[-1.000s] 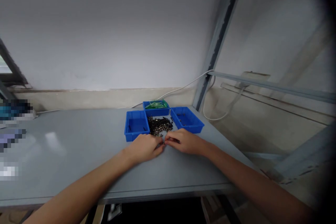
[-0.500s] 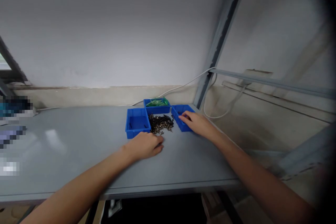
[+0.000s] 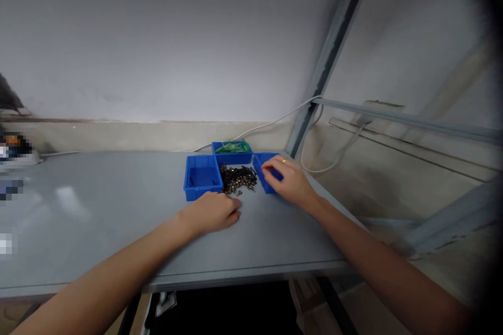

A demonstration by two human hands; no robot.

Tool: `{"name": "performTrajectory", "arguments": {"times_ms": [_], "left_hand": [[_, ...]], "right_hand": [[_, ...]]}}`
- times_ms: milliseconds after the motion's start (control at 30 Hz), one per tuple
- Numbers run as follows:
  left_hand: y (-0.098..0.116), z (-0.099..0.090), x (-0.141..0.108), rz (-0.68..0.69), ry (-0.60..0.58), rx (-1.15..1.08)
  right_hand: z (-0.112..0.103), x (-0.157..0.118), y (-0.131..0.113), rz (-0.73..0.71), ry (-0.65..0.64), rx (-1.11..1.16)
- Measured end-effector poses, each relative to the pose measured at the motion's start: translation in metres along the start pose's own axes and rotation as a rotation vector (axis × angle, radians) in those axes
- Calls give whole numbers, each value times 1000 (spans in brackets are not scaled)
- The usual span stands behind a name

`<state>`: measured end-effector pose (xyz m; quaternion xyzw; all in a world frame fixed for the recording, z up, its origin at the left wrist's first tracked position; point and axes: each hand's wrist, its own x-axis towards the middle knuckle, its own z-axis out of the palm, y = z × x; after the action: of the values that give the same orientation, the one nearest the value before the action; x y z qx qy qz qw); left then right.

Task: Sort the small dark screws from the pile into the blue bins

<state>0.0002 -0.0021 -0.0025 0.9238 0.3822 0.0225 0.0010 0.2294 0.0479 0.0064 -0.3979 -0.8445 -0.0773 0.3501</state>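
Grey worktop [image 3: 118,209]: is carrying the items below.
Blue left tray [image 3: 203,175]: is holding a few dark bits [image 3: 214,182].
Left hand [image 3: 214,213]: is resting just in front, fingers curling inward; whether its grip is holding anything cannot be told.
Blue rear tray [image 3: 232,158]: is containing green pieces [image 3: 233,147].
Pile of small dark and brassy parts [image 3: 239,180]: is lying loose between the trays; judging by its bulk, much is remaining outside them.
Blue right tray [image 3: 264,180]: is standing partly hidden.
Right hand [image 3: 288,180]: is hovering over it, thumb and fingertips drawing close; any contents cannot be told.
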Motion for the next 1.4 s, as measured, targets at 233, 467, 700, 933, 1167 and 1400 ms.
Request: {"name": "performTrajectory", "arguments": {"times_ms": [233,467,700,933,1167,1400], "left_hand": [[0,1,1,-57,-25,37],[-2,2,2,-50,-16,16],[0,3,5,-95,-15,22],[2,5,8,-67,48,-78],[-3,11,8,22,85,-102],[-8,4,6,64,162,-112]], "right_hand": [[32,-18,-28,-293,-404,7],[41,-13,-16,-298,-490,-123],[25,4,-21,-421,-642,-128],[29,-9,-19,-287,-569,171],[35,-17,-14,-216,-535,306],[32,-13,-17,-207,-567,365]]}}
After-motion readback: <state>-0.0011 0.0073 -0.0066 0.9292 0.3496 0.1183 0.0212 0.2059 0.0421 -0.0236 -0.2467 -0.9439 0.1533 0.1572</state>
